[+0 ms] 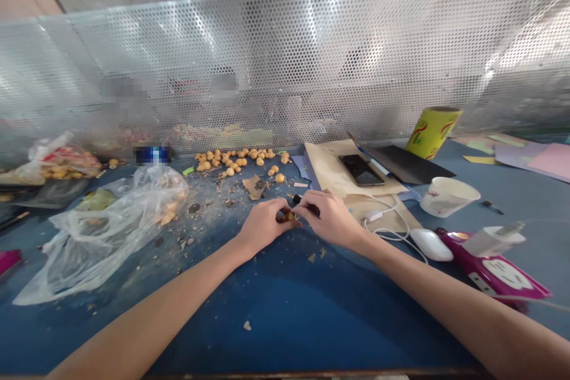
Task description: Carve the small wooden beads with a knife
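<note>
- I see both hands (296, 219) low at centre, over the blue bench (289, 314), knuckles nearly touching.
- Left hand (265, 225) is closed, fingers pinching a small brown nut (289, 216). Nut is mostly hidden by the fingers, so I can't make out its detail.
- Right hand (329, 219) is closed on a dark tool (308, 205), whose tip sits at the nut. Tool type is unclear from here.
- Loose nuts (236, 160) lie in a scattered pile ahead of the hands, well clear of them.
- Crumbs and husk bits (214, 202) litter the bench between that pile and the hands.
- Clear plastic bag (107, 237) lies crumpled left of the hands, with tan bits inside.
- Printed snack bag (62, 160) sits at far left, beyond it.
- Kraft paper (351, 169) lies just past the right hand, phone (360, 170) on top.
- White mouse (431, 244) and its cable (387, 231) sit right of the right hand.
- White cup (449, 196) and yellow cup (434, 132) stand further right, cup on its side unclear.
- Purple power strip (494, 267) lies at right edge, white charger (492, 240) plugged in.
- Perforated metal screen (267, 59) runs along the bench's far side.
</note>
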Demonstrator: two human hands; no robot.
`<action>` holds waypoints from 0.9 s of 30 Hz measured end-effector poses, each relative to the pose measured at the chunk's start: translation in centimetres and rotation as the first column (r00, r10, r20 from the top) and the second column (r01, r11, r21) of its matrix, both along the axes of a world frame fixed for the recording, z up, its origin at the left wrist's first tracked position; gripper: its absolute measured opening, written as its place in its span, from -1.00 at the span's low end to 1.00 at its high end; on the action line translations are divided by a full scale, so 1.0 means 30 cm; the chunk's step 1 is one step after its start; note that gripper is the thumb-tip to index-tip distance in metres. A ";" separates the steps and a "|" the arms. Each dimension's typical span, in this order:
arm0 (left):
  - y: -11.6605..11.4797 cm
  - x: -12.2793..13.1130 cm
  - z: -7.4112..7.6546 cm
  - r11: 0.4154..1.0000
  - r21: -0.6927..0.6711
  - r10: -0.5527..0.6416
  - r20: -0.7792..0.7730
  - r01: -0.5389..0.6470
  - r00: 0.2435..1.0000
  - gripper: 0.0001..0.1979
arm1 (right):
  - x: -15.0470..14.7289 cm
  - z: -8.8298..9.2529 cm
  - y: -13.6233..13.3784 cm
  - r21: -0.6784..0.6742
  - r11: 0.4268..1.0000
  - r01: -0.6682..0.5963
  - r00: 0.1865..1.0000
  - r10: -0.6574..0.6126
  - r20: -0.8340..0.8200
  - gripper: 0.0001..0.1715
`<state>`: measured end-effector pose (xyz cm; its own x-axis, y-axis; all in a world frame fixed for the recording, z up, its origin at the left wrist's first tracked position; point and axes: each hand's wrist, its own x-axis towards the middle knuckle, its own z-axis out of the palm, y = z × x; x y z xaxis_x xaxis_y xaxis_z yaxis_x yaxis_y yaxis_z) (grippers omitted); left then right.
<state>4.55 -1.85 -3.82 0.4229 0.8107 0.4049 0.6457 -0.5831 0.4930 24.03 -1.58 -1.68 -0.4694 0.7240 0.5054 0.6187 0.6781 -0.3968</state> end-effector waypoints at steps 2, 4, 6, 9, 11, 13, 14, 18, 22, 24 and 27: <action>-0.001 0.001 0.000 1.000 0.001 0.005 -0.003 -0.005 1.000 -0.75 | 0.003 0.004 0.001 -0.051 0.999 -0.005 1.000 0.004 -0.015 -0.73; 0.000 0.002 -0.002 1.000 0.007 0.017 -0.008 -0.017 1.000 -0.74 | 0.006 0.006 0.003 -0.098 0.995 -0.010 1.000 0.009 -0.018 -0.73; 0.000 0.002 -0.004 1.000 0.012 0.019 -0.010 -0.019 1.000 -0.75 | 0.007 0.005 0.003 -0.101 0.995 -0.013 1.000 0.012 -0.013 -0.74; 0.000 0.002 -0.004 1.000 0.016 0.014 -0.013 -0.014 1.000 -0.76 | 0.006 0.002 0.003 -0.074 0.997 -0.031 1.000 0.031 -0.003 -0.74; -0.001 0.002 -0.002 1.000 0.015 0.016 -0.014 -0.016 1.000 -0.76 | 0.006 0.000 0.004 -0.080 0.995 -0.052 0.999 0.052 0.002 -0.75; -0.002 0.001 -0.001 1.000 0.013 0.017 -0.010 -0.017 1.000 -0.76 | 0.006 0.000 0.005 -0.088 0.994 -0.064 0.998 0.064 -0.001 -0.75; -0.002 0.001 -0.001 1.000 0.012 0.017 -0.007 -0.017 1.000 -0.76 | 0.006 0.001 0.005 -0.087 0.994 -0.063 0.998 0.062 -0.006 -0.75; 0.001 0.001 -0.004 1.000 0.019 0.017 -0.008 -0.017 1.000 -0.75 | 0.008 0.004 0.005 -0.095 0.995 -0.041 0.999 0.038 -0.028 -0.75; 0.003 0.000 -0.005 0.999 0.026 0.027 -0.025 -0.026 0.999 -0.73 | 0.006 0.006 0.004 -0.115 0.992 -0.055 0.998 0.054 -0.015 -0.76; 0.002 0.000 -0.003 1.000 0.019 0.023 -0.021 -0.023 1.000 -0.73 | 0.005 0.009 0.004 -0.103 0.994 -0.039 0.999 0.038 -0.020 -0.75; -0.001 0.001 0.002 1.000 0.014 0.022 -0.021 -0.021 1.000 -0.73 | 0.008 0.009 0.007 -0.093 0.995 -0.045 0.999 0.045 -0.011 -0.74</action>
